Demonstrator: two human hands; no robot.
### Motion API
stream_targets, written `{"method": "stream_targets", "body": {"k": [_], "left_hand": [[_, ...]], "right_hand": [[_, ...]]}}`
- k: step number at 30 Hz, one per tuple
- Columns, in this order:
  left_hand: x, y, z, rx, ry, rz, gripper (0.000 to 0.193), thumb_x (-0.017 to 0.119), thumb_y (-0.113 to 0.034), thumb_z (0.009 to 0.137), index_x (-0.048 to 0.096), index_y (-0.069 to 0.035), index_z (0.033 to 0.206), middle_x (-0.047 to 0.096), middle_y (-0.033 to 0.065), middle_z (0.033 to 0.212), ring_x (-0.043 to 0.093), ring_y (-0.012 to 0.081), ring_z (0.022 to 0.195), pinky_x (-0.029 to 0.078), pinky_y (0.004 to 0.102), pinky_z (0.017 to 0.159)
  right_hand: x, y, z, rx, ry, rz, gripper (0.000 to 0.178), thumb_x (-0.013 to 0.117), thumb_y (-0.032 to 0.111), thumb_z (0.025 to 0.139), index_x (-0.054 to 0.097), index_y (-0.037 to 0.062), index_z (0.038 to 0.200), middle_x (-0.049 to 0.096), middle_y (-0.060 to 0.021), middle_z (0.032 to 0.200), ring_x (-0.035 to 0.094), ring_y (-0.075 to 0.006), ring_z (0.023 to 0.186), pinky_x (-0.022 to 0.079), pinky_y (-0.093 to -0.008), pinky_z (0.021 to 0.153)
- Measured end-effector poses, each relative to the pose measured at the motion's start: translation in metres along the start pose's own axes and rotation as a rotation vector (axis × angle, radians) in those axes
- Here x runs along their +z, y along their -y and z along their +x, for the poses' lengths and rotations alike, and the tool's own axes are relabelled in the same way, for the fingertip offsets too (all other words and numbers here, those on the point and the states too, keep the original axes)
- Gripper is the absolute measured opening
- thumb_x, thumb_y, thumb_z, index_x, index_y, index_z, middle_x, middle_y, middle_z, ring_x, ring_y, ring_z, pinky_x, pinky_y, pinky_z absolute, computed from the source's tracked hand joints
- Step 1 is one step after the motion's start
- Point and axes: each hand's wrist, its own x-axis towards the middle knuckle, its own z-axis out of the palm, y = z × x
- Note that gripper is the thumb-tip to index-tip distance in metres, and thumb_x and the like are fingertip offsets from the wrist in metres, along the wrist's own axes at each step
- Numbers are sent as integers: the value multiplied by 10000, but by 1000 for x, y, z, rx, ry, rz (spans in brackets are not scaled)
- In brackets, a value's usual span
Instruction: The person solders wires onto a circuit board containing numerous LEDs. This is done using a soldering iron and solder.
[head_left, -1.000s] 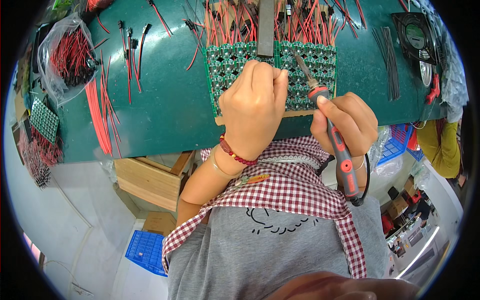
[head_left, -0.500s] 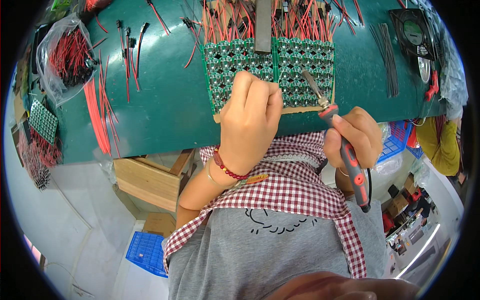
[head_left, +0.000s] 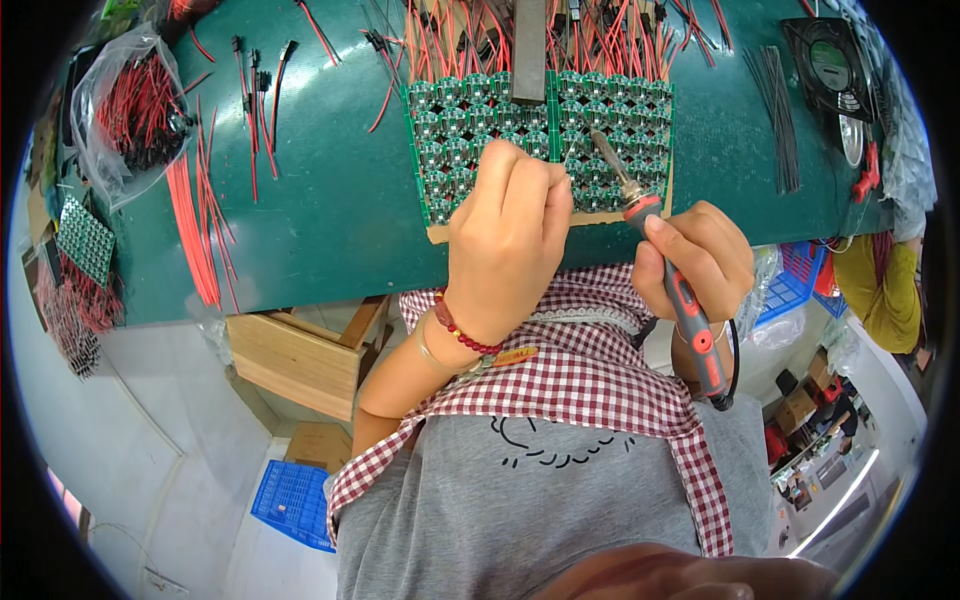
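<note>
My right hand [head_left: 702,262] holds a grey-and-red soldering iron [head_left: 690,300] like a pen. Its metal tip reaches up and left over the right panel of small green circuit boards [head_left: 625,130]. My left hand [head_left: 512,225] is closed in a pinch at the near edge of the panels, left of the iron's tip. A thin pale strand, looking like solder wire, shows faintly at its fingertips. The left panel of circuit boards [head_left: 445,125] is partly behind this hand. A grey metal bar [head_left: 529,50] lies across the panels' far part, with red and black wires beyond.
On the green table [head_left: 330,220] lie red wires [head_left: 190,235], a clear bag of connector wires [head_left: 140,115] and a bundle of dark strands [head_left: 775,120]. A black fan [head_left: 828,65] stands far right. A wooden drawer [head_left: 295,360] juts out below the table's front edge.
The iron and my right hand have moved slightly left and up, its tip now further over the boards. My left hand has shifted a little to the right.
</note>
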Motion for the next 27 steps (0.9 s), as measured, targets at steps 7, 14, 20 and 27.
{"method": "stream_targets", "body": {"k": [7,14,20,27], "left_hand": [[2,0,2,-5,-1,55,146,723,69,791,611,-7,844,560,77,802,580,170,583,462,291,488],[0,-4,1,-21,-5,78,147,742,48,788,619,-19,833,572,70,805,611,176,603,480,288,501],[-13,-7,-11,-45,50,127,162,758,33,787,608,-24,810,569,55,798,608,150,587,470,268,485],[-9,-4,-16,-4,52,90,168,760,30,783,605,-31,802,569,50,783,599,146,567,464,269,478]], "right_hand": [[-1,7,4,18,35,-17,229,735,-18,707,696,-1,932,592,-68,696,551,-209,532,434,-307,471],[-2,5,-5,-38,14,-34,233,736,-11,730,690,-7,959,586,-74,707,549,-207,534,423,-307,462],[-14,9,-15,-22,-89,34,180,692,-3,776,665,-22,953,604,-89,701,538,-201,518,403,-304,443],[-9,7,-20,-50,-13,75,201,690,-16,757,665,-28,956,596,-92,674,521,-200,487,393,-305,429]]}}
